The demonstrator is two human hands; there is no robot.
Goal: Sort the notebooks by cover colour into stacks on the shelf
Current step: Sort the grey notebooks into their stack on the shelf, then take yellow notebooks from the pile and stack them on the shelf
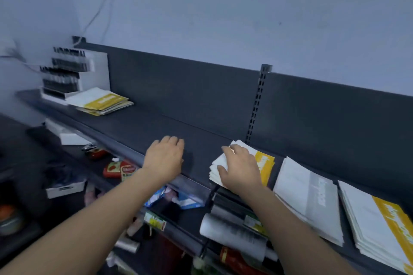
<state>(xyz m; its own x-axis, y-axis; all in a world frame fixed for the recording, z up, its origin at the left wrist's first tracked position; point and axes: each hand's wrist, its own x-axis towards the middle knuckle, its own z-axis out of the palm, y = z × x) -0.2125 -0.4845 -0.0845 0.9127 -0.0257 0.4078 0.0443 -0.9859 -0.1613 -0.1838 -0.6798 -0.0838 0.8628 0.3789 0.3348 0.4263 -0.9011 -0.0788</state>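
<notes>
Fingers of right hand (240, 167) curled over the yellow notebook stack (266, 163) (left hand (164, 158) flat on shelf (156, 123))

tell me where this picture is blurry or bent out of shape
Head view: dim, bluish light; motion blur smears the display rack at far left; the wide lens bows the shelf; the right hand and the notebook stack under it look fairly sharp.
</notes>
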